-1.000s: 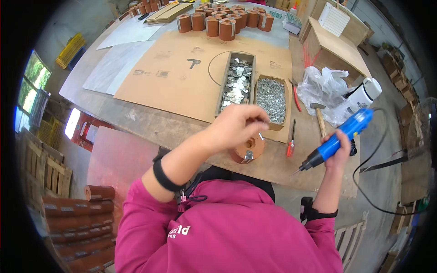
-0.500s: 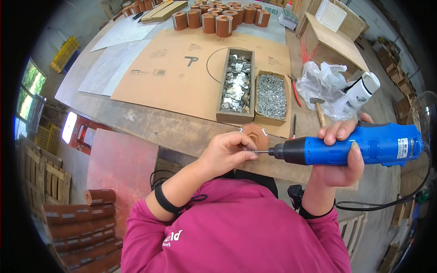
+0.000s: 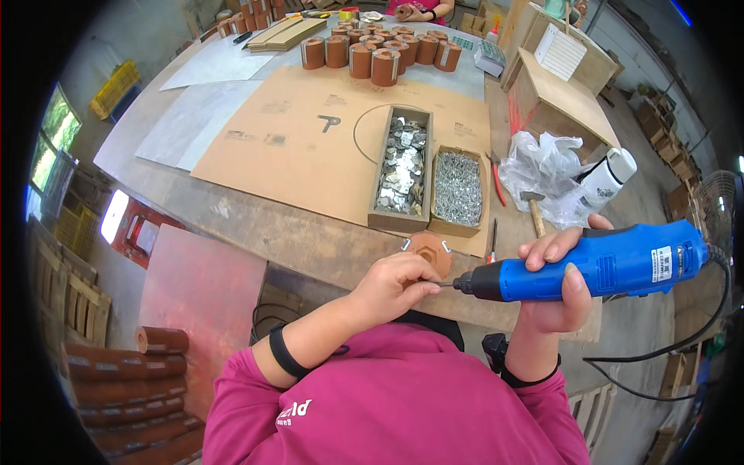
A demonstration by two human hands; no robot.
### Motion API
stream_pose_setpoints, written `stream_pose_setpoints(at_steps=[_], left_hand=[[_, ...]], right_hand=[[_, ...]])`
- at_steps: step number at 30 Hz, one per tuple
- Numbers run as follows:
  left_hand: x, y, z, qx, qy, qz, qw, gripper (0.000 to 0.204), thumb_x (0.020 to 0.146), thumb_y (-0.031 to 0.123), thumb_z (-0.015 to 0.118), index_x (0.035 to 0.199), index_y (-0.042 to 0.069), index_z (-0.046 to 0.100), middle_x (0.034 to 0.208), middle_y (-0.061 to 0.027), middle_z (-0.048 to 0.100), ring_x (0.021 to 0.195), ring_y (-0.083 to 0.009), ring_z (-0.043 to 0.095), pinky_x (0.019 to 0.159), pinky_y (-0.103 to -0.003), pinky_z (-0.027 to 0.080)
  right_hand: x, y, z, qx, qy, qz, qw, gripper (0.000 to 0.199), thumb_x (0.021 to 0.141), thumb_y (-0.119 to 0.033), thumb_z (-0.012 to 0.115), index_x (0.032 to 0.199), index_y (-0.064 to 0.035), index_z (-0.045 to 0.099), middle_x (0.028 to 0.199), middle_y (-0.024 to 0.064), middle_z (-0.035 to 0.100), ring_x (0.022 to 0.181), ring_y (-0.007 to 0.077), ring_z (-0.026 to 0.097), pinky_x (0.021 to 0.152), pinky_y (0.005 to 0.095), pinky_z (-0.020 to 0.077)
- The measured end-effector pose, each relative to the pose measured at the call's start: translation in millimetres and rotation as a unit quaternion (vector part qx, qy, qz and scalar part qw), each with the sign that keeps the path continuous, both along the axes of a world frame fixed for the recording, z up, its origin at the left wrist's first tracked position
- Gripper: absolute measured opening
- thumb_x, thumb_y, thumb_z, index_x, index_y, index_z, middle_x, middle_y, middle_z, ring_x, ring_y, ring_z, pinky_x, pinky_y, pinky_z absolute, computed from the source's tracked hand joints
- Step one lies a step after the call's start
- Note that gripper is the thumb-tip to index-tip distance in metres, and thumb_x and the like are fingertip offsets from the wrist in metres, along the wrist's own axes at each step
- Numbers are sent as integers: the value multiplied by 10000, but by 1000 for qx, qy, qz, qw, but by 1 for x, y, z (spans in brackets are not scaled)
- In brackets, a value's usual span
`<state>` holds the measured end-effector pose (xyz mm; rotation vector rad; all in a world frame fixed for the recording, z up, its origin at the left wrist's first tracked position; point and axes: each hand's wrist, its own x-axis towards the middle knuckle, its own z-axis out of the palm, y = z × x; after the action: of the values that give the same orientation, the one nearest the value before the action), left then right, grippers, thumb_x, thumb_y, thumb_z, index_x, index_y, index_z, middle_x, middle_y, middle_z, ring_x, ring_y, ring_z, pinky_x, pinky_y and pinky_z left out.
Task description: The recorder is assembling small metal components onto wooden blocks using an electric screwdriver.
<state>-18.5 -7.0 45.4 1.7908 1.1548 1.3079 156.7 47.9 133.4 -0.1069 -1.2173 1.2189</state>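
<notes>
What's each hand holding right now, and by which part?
Right hand grips the blue electric screwdriver around the middle of its barrel. Left hand pinches the driver's tip beside the round brown piece on the table edge.

Person's wearing a magenta-pink top with the sleeves pushed up past the elbows and some white lettering on the left sleeve. Black band on the left wrist, another black band on the right. Both hands are bare, no gloves.

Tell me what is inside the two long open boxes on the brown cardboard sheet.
The left wooden box holds flat silvery metal plates; the right cardboard box is full of small grey metal screws or nails, too small to tell which. Lower layers and the box bottoms are covered.
</notes>
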Motion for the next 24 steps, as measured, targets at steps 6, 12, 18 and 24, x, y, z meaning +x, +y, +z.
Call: stream_pose_setpoints(at_steps=[6,12,18,24], left_hand=[[3,7,7,115,75,57,989,174,619,24,656,783,41,600,965,-81,550,928,-256,483,819,-354,370],[4,0,-2,101,147,77,981,342,601,-13,616,932,58,568,1157,-113,452,1086,-331,372,905,-413,310],[5,-2,-11,86,146,88,982,359,603,-10,574,956,56,557,1166,-108,428,1117,-335,340,908,-435,275],[4,-4,-17,65,153,90,982,332,623,20,597,953,51,568,1185,-122,427,1122,-355,332,928,-440,273]], right_hand=[[-13,2,3,36,-50,-70,996,579,702,-136,485,1196,40,241,752,130,487,609,206,522,703,396,484],[-23,8,-1,24,-94,-36,995,567,703,39,520,1189,-18,235,761,110,533,681,196,557,774,416,456],[-33,5,-3,26,-146,-43,988,559,705,45,522,1183,-9,237,758,95,535,684,171,556,800,421,448],[-38,8,-11,51,-177,-70,981,567,678,65,532,1166,22,246,770,92,531,700,149,558,790,406,464]])
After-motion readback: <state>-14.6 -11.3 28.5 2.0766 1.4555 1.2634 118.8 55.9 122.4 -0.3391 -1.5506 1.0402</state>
